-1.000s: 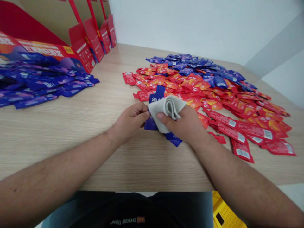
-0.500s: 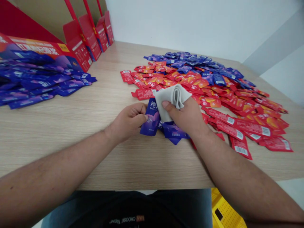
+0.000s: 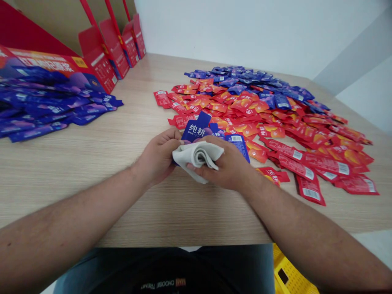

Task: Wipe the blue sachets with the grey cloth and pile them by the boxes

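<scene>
My left hand (image 3: 163,153) is closed on the left edge of a blue sachet (image 3: 194,130) with white lettering. In my right hand (image 3: 225,163) is a folded pale grey cloth (image 3: 199,157), which lies over the lower part of that sachet and hides it. The sachet's narrow top end points away from me. Just beyond my right hand, another blue sachet (image 3: 239,143) shows its barcode side, with more blue packaging partly hidden beside it. Red and orange sachets (image 3: 245,104) lie in a spread pile beyond and to the right of my hands.
Blue sachets (image 3: 58,100) are heaped on the left, in front of a printed red box (image 3: 45,61). Several red cartons (image 3: 99,61) with raised flaps stand behind. More blue sachets (image 3: 245,75) lie at the far side near the wall. A yellow crate (image 3: 294,273) sits below the table edge.
The cloth in my right hand has moved left and toward me, from the sachet's upper right to its lower part. My left hand still grips the sachet, whose top now shows.
</scene>
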{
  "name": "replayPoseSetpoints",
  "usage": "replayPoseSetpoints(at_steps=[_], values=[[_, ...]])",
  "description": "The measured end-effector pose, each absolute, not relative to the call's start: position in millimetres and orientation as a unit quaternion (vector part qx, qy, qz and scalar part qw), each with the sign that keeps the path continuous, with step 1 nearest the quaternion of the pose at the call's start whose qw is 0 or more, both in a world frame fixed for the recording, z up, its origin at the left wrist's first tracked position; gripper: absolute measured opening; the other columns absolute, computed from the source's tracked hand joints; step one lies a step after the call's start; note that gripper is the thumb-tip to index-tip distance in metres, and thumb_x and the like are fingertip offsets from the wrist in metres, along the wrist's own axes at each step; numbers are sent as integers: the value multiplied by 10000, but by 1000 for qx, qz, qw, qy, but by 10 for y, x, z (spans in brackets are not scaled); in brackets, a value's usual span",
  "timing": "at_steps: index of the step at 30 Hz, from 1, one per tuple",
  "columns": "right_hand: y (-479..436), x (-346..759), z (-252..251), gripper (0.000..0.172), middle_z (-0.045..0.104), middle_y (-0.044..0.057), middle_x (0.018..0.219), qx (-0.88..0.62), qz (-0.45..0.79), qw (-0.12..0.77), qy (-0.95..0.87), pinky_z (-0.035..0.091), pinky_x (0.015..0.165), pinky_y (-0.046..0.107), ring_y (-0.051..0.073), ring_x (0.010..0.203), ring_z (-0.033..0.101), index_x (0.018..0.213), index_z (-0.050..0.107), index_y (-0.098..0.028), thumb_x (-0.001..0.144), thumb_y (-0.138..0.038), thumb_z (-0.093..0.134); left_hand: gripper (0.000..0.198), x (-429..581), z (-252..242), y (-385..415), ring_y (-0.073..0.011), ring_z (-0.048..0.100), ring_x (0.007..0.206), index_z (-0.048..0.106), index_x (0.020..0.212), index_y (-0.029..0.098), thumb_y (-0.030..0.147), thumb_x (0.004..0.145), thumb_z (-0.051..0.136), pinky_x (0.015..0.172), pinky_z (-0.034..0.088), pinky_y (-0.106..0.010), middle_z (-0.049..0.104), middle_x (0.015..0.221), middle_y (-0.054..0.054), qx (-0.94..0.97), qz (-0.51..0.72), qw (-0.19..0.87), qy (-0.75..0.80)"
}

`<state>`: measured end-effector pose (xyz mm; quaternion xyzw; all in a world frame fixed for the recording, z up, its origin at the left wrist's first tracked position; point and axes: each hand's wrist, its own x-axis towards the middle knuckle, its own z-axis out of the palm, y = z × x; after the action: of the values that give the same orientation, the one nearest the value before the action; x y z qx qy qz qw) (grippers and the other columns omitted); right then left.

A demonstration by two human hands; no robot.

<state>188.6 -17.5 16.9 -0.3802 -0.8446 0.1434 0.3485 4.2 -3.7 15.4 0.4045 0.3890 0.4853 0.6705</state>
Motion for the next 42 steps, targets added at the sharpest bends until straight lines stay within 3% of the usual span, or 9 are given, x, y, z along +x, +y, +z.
replayPoseSetpoints(at_steps=[9, 20, 25, 28, 30, 33, 36, 39, 42], values=[[-227, 1851, 170, 199, 739, 55, 959, -357, 95, 344, -863, 554, 826, 345, 229, 930, 698, 980, 667, -220, 917, -408, 674, 194, 24, 159, -40, -73, 412, 479, 477, 660, 194, 133, 711, 654, 463, 311, -201, 465, 562, 47, 398, 479, 678, 391], [-73, 2026, 255, 268, 759, 44, 1005, -498, 107, 422, -750, 563, 808, 389, 252, 918, 709, 1101, 686, -233, 931, -436, 648, 215, -5, 129, -68, -65, 371, 466, 488, 630, 188, 171, 717, 684, 467, 305, -210, 463, 560, 47, 471, 433, 683, 351], [-102, 1997, 255, 260, 748, 42, 923, -450, 135, 372, -801, 575, 808, 400, 251, 854, 710, 1013, 695, -242, 898, -475, 682, 214, -6, 139, -58, -79, 425, 523, 505, 640, 187, 185, 692, 712, 498, 339, -216, 512, 619, 25, 489, 440, 658, 366], [55, 2106, 180, 269, 761, 75, 946, -540, 101, 431, -716, 587, 839, 440, 282, 904, 717, 1026, 694, -223, 894, -457, 690, 232, -18, 161, -46, -71, 401, 511, 465, 616, 187, 150, 675, 686, 480, 322, -210, 481, 622, 29, 475, 454, 662, 360], [196, 2188, 83, 375, 770, 84, 1026, -558, 118, 481, -666, 594, 870, 464, 292, 978, 720, 1089, 684, -214, 878, -523, 699, 219, -33, 171, -33, -66, 385, 488, 463, 636, 189, 134, 687, 668, 464, 319, -199, 459, 605, 37, 452, 460, 679, 349], [291, 2184, -56, 540, 767, 92, 1128, -506, 258, 536, -625, 615, 861, 450, 271, 1026, 734, 1212, 634, -211, 915, -661, 587, 182, -60, 180, 4, -67, 425, 475, 480, 686, 191, 121, 721, 645, 466, 387, -194, 478, 605, 37, 396, 473, 712, 334], [179, 2039, -89, 567, 772, 87, 1117, -439, 391, 522, -618, 634, 807, 430, 260, 958, 756, 1239, 607, -224, 920, -690, 553, 117, -67, 171, 25, -104, 554, 514, 541, 784, 194, 175, 798, 655, 528, 535, -263, 582, 679, 13, 363, 454, 743, 331], [-2, 1920, -9, 476, 772, 70, 1106, -414, 379, 504, -657, 632, 812, 419, 258, 971, 754, 1181, 634, -237, 916, -632, 612, 122, -35, 135, -1, -147, 641, 561, 603, 927, 196, 252, 859, 688, 555, 598, -320, 665, 746, -14, 378, 406, 765, 327], [-111, 1885, 88, 356, 775, 57, 1052, -430, 293, 486, -702, 621, 829, 413, 252, 963, 745, 1093, 663, -232, 914, -540, 660, 195, 26, 92, -50, -145, 662, 583, 642, 1021, 203, 274, 858, 721, 553, 597, -295, 718, 814, -24, 398, 414, 742, 346]])
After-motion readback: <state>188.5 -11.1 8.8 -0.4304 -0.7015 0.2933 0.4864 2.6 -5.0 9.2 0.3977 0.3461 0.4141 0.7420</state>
